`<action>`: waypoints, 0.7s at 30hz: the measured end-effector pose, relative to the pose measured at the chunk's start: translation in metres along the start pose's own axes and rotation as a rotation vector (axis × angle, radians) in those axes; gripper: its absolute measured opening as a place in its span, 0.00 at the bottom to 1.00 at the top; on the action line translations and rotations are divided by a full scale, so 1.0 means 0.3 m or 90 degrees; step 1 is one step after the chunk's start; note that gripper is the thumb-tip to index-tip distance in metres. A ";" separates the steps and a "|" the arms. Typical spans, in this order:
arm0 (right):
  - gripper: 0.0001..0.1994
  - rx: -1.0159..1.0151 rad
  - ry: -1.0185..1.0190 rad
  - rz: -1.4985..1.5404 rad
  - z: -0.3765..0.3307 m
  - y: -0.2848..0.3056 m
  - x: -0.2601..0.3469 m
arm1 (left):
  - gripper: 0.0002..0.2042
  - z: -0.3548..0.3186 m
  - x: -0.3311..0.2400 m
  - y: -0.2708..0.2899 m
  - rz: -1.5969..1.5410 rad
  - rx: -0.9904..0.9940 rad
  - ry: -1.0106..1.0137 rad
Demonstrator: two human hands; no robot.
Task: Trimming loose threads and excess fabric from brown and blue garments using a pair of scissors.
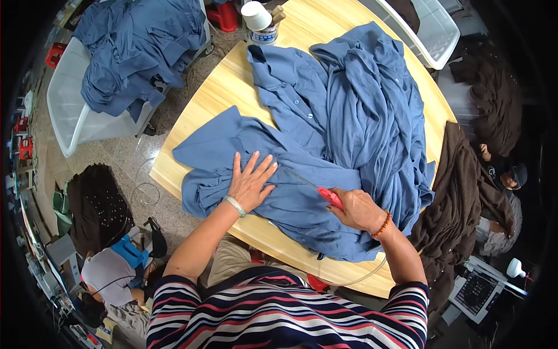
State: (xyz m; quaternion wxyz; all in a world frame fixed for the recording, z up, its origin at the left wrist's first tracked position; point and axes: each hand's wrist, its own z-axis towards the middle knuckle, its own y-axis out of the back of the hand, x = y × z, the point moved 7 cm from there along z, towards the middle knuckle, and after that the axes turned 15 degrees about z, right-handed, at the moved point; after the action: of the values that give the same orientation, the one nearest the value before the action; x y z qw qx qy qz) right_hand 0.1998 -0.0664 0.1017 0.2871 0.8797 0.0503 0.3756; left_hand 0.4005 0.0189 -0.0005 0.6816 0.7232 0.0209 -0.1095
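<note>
A blue buttoned shirt point(302, 107) lies rumpled across the light wooden table point(203, 110), with more blue cloth bunched on its right. My left hand point(251, 183) rests flat on the cloth, fingers spread. In my right hand point(361, 210) is a red-handled tool point(330, 197) with a long thin metal tip. That tip points left over the shirt, toward my left fingers; whether it touches the cloth I cannot tell. A thin pale tube point(354, 283) curves below my right wrist; its link to the tool is hidden.
At the far left stands a pale plastic bin point(72, 125) heaped with blue shirts point(139, 52). A tub point(263, 36) and a white cup point(256, 15) sit at the table's far edge. Dark brown garments point(450, 203) hang by the right edge. Other people sit at both sides.
</note>
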 end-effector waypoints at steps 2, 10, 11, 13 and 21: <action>0.18 0.002 0.014 0.003 0.021 0.002 0.028 | 0.27 -0.003 -0.001 -0.003 0.004 0.001 -0.002; 0.15 0.081 0.041 0.017 0.164 -0.041 0.104 | 0.24 0.006 0.012 0.002 -0.031 -0.008 -0.002; 0.15 0.082 0.042 0.018 0.145 -0.030 0.088 | 0.23 0.004 0.020 0.004 -0.043 0.015 0.015; 0.15 0.063 -0.034 -0.021 0.078 0.005 0.015 | 0.23 -0.003 0.034 0.011 -0.048 -0.011 0.015; 0.18 0.001 0.025 0.081 0.015 -0.023 0.009 | 0.18 0.072 0.268 0.134 -0.019 -0.098 0.190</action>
State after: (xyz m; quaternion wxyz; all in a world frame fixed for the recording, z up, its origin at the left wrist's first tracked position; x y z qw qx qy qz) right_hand 0.2058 -0.0618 0.0972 0.2609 0.8740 0.0005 0.4100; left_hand 0.4834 -0.0151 0.0230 0.7225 0.6768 0.1409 -0.0091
